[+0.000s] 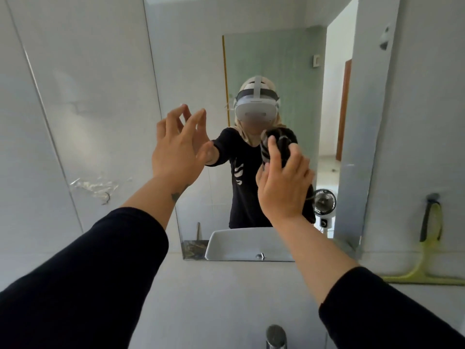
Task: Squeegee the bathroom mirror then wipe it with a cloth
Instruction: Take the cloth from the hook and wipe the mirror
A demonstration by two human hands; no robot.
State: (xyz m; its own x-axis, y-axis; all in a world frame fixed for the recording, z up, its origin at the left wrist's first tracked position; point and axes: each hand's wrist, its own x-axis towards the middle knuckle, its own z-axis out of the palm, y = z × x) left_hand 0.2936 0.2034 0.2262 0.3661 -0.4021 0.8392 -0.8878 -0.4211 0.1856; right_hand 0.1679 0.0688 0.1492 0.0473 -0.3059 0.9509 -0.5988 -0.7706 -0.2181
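Observation:
A frameless bathroom mirror [276, 59] hangs on the white tiled wall in front of me. My right hand [284, 182] grips a dark striped cloth [276, 144] and holds it at the glass, mid-height and slightly right of centre. My left hand [178, 147] is raised at the mirror's left edge, fingers spread, holding nothing. A yellow-green squeegee [427, 263] hangs by its handle from a wall hook at the lower right, beside the mirror, with its blade lowest. The mirror reflects a person in a black top wearing a headset.
A chrome tap top [276, 335] shows at the bottom centre, below the mirror. Torn clear tape [95, 186] and a small hook stick to the tiles at the left. A reflected white basin, a small fan and an open doorway appear in the glass.

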